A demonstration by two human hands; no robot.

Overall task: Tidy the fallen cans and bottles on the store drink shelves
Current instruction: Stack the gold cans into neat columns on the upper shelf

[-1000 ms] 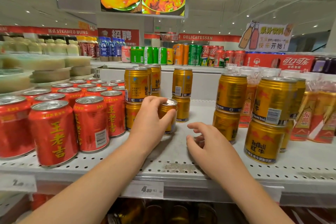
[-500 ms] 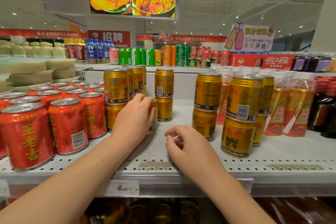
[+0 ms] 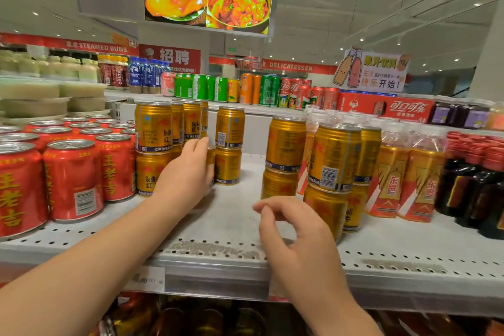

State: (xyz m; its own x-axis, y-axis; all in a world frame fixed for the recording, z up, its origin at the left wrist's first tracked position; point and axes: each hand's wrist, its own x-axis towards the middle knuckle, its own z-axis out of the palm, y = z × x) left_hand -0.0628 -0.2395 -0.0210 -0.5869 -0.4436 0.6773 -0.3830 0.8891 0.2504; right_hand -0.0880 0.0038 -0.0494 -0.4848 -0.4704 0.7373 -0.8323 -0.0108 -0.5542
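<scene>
Centre frame: my left hand [image 3: 185, 174] curls round a gold can [image 3: 210, 162] standing on the white shelf [image 3: 231, 229]. The can sits between two neighbouring gold stacks [image 3: 229, 144] and is mostly hidden behind my palm. Lower right of centre, well apart from the left, my right hand [image 3: 297, 234] hovers over the shelf's front edge, fingers loosely bent, holding nothing. Red cans [image 3: 73, 177] crowd the left of the frame.
</scene>
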